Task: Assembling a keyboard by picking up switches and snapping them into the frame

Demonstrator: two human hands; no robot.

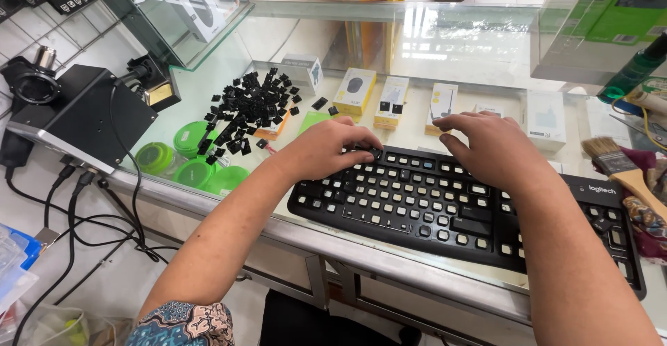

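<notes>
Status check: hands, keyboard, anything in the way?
Left hand fingertips pinching at a key, top row. Right hand flat on keyboard, most keycaps off. Keycap pile lies clear at left; brush beside right end.

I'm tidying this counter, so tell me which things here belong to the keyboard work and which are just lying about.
In use:
black keyboard, most keycaps off
pile of loose black keycaps
left hand and right hand, both on the keyboard's top rows

Lying about:
paintbrush
green round lids
small product boxes
black machine

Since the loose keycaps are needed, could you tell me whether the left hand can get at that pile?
Probably yes: the left hand rests on the keyboard, the keycap pile lies just beyond it on the glass counter, nothing between.
</notes>
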